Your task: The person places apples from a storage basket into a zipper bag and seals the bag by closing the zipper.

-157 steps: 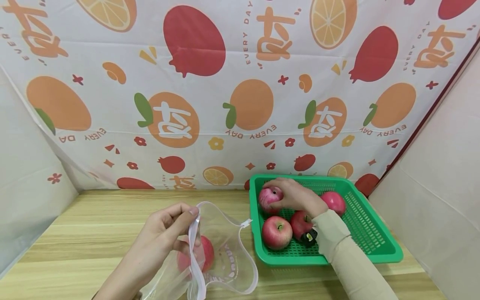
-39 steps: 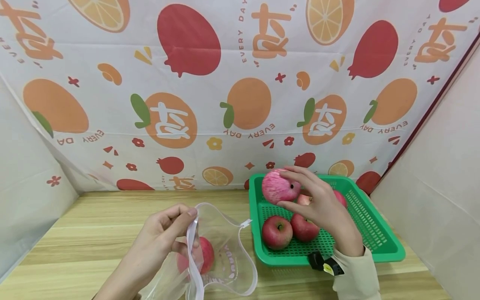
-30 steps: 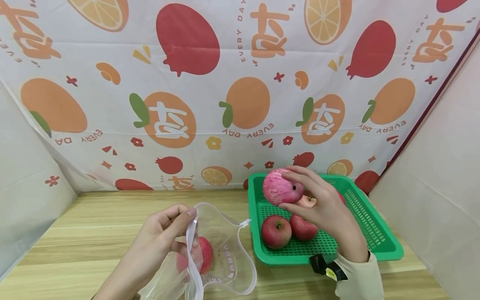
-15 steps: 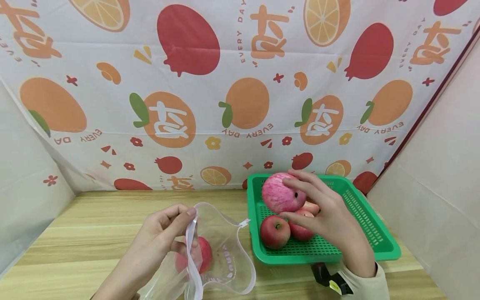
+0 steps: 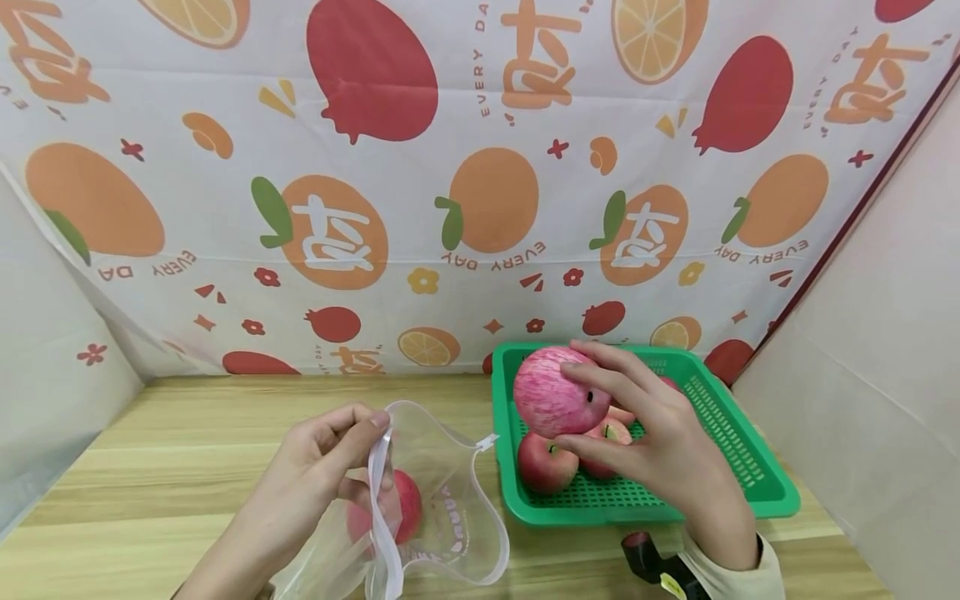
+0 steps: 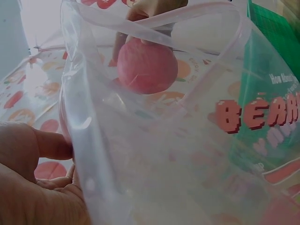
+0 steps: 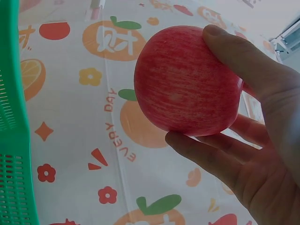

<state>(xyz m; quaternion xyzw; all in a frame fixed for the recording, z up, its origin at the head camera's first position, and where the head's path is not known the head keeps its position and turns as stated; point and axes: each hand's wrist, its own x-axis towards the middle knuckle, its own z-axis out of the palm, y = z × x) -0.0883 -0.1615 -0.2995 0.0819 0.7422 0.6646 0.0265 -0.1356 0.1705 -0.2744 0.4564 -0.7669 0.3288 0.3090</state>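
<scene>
My right hand [image 5: 660, 442] holds a pink-striped apple [image 5: 555, 392] between thumb and fingers, above the left side of a green plastic basket [image 5: 645, 517]. In the right wrist view the same apple [image 7: 187, 82] sits between the thumb and the fingers. My left hand [image 5: 315, 475] pinches the edge of a clear zip bag [image 5: 465, 492] by its white zip strip, and the bag's mouth is spread apart. One red apple [image 5: 408, 504] lies inside the bag. Lettering shows on the bag [image 6: 253, 115] in the left wrist view.
More apples [image 5: 546, 467] lie in the basket, partly hidden by the right hand. The bag stands just left of the basket on a wooden table [image 5: 187, 475]. A fruit-print cloth [image 5: 420, 208] hangs behind, with pale side walls [image 5: 862, 375].
Five seconds ago my right hand gripped the apple down in the basket. It has since lifted it above the rim and come a little nearer. The left hand and bag stay nearly still.
</scene>
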